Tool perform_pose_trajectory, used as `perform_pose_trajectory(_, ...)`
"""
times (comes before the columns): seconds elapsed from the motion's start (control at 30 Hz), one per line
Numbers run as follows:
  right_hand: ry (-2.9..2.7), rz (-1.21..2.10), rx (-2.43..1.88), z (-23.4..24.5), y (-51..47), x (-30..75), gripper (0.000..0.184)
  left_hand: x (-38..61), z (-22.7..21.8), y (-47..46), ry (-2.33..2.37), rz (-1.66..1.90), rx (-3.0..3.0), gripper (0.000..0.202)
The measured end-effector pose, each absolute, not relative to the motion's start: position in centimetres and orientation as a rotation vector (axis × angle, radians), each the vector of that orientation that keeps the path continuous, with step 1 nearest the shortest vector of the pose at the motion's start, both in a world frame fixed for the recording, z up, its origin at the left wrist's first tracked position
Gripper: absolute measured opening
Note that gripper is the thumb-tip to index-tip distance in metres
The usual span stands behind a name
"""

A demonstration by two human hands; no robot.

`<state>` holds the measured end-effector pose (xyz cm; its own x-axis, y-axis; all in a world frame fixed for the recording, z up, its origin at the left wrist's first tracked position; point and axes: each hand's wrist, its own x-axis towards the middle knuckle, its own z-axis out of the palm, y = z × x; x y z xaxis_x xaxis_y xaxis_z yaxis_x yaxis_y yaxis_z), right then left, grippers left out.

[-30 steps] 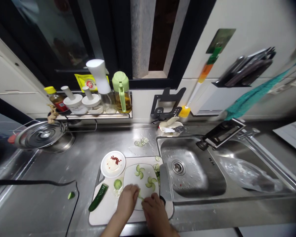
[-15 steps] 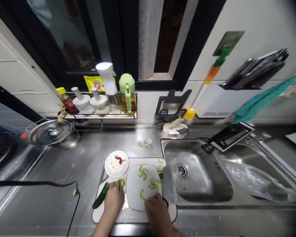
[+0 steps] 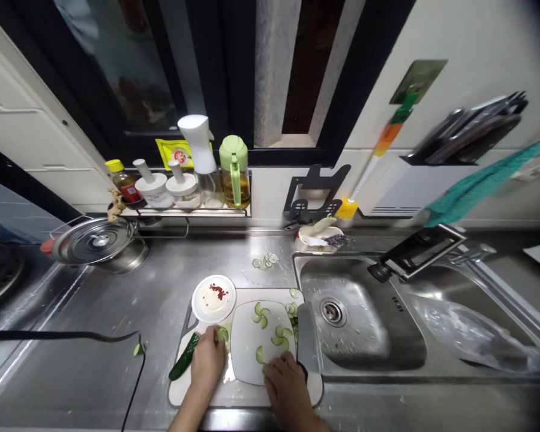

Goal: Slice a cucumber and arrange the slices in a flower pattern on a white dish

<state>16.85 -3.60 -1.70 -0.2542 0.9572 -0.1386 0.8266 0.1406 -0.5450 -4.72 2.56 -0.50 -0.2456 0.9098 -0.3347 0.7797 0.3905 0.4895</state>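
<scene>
My left hand (image 3: 208, 358) is closed on cut cucumber slices (image 3: 223, 333) at the left of the white cutting board (image 3: 247, 396). A dark green cucumber piece (image 3: 184, 358) lies beside that hand. My right hand (image 3: 287, 377) rests low over the square white plate (image 3: 243, 324), its fingertips closed on a cucumber slice that they mostly hide. On the plate, cucumber slices form one pinwheel (image 3: 261, 315) near the top and another (image 3: 282, 337) at the right. A single slice (image 3: 260, 354) lies just above my right fingertips. A knife (image 3: 309, 336) lies along the board's right edge, its dark handle partly behind my right hand.
A small round plate (image 3: 202, 300) with red bits sits at the board's upper left. More slices (image 3: 292, 309) lie beside the knife blade. The sink (image 3: 360, 318) is to the right. Bottles and jars line a shelf (image 3: 193, 211); a lidded pot (image 3: 126, 258) stands left.
My left fingers have shifted slightly at the cucumber slices. The right hand and the slices on the square plate look the same; the view has moved a little.
</scene>
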Motion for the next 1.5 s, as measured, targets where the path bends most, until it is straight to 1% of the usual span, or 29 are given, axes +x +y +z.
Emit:
perform_pose_trajectory(0.23,-2.003,0.923,-1.655,-0.1,-1.3,15.3,0.023,-5.4,0.0,2.1,1.963,0.527,1.28,0.026)
perform_pose_trajectory(0.33,-1.795,1.088,-1.614,0.2,0.8,13.9,0.03,-5.3,0.2,2.0,1.876,0.605,1.218,0.03)
perform_pose_trajectory(0.43,-1.588,1.279,-1.532,0.3,2.8,12.5,0.041,-4.8,0.4,1.9,1.713,0.724,1.087,0.036)
perform_pose_trajectory(0.47,-1.561,1.323,-1.509,0.3,3.3,12.2,0.039,-4.6,0.5,2.0,1.645,0.762,1.029,0.038)
perform_pose_trajectory(0.5,-1.546,1.366,-1.488,0.4,3.7,11.9,0.032,-4.4,0.6,2.0,1.581,0.792,0.97,0.04)
perform_pose_trajectory(0.6,-1.502,1.478,-1.454,0.5,4.5,11.7,0.007,-4.1,0.9,2.1,1.435,0.8,0.817,0.044)
perform_pose_trajectory(0.67,-1.474,1.517,-1.452,0.7,4.7,11.9,0.006,-3.9,0.9,2.2,1.377,0.77,0.733,0.045)
perform_pose_trajectory(0.83,-1.47,1.537,-1.447,1.8,4.9,12.8,0.007,-3.2,1.0,2.0,1.315,0.704,0.43,0.05)
perform_pose_trajectory(0.97,-1.511,1.543,-1.419,2.8,5.1,13.2,0.006,-2.2,1.5,2.2,1.317,0.746,0.162,0.042)
perform_pose_trajectory(1.07,-1.551,1.55,-1.401,3.1,5.2,13.4,0.006,-1.7,1.6,2.6,1.321,0.766,0.09,0.035)
perform_pose_trajectory(1.17,-1.592,1.544,-1.413,3.0,5.3,13.7,0.006,-1.5,1.2,2.9,1.3,0.83,0.085,0.035)
perform_pose_trajectory(1.33,-1.653,1.499,-1.521,2.4,5.4,14.1,0.01,-1.9,0.6,3.2,1.305,0.899,0.172,0.048)
perform_pose_trajectory(1.4,-1.689,1.464,-1.577,2.1,5.5,14.2,0.012,-2.0,0.3,3.2,1.329,0.891,0.259,0.046)
perform_pose_trajectory(1.5,-1.764,1.392,-1.659,1.8,5.7,14.3,0.014,-2.3,-0.3,3.0,1.372,0.891,0.427,0.035)
